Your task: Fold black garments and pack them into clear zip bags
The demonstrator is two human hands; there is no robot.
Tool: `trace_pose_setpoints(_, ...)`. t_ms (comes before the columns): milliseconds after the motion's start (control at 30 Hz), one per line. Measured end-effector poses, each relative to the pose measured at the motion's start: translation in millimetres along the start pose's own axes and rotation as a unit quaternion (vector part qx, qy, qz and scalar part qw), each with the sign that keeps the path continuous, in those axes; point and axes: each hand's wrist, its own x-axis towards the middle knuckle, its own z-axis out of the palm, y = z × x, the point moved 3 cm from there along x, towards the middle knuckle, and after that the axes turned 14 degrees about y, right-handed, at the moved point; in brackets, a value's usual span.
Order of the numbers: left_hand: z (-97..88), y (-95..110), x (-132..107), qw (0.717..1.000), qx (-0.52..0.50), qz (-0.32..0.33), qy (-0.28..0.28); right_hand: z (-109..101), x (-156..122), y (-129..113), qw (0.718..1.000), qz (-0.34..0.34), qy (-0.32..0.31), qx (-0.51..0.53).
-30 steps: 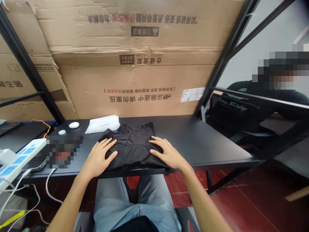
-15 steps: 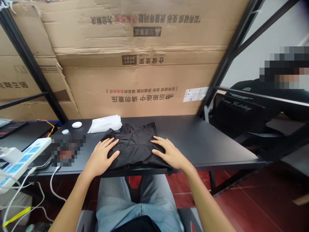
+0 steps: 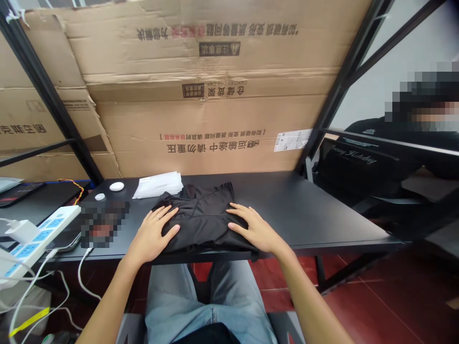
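Black, wrinkled fabric garment (image 3: 202,227) lies beneath your left grip (image 3: 153,233) and right grip (image 3: 256,230), both loosely spread, clutching nothing, so smooth it gently left and right.

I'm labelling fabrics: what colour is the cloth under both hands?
The cloth is black; the head view shows it best.

Garment (image 3: 204,225) on desk (image 3: 290,205), cardboard (image 3: 215,112) behind it, power strip (image 3: 45,234) to the left.

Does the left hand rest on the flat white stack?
No, the left hand lies on the wrinkled black cloth, apart from the white stack.
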Motion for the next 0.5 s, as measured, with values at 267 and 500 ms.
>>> trace_pose_setpoints(267,-0.5,0.8,0.2,1.0,0.001,-0.001,-0.01,-0.1,-0.2,0.2,1.0,0.0,0.002,-0.001)
trace_pose_setpoints(500,-0.4,0.5,0.1,1.0,-0.001,0.0,-0.007,-0.7,-0.5,-1.1,1.0,0.001,0.0,-0.002)
